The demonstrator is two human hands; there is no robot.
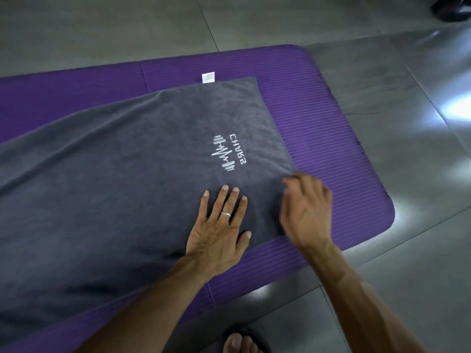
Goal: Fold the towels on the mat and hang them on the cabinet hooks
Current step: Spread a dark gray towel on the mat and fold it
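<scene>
A grey towel (122, 189) lies spread on a purple mat (318, 118) on a tiled floor (420, 250). Its long axis runs from the lower left, where it passes out of view, up toward the right, roughly along the mat's length. Its short end edge lies near the mat's rounded right end, leaving a strip of bare mat beyond it. A white logo (228, 155) with lettering is stitched near that end and reads reversed in this view. A small white tag (208, 77) sticks out at the towel's far corner.

The left hand (219, 225) lies flat on the towel near its end edge, fingers straight and spread, pointing away from the person; a ring (226, 214) sits on one finger. The right hand (305, 212) is at the towel's near right corner, fingers curled at the edge; it is blurred, so whether it pinches the cloth cannot be told.

A foot in a sandal (242, 340) stands on the floor at the bottom edge.
</scene>
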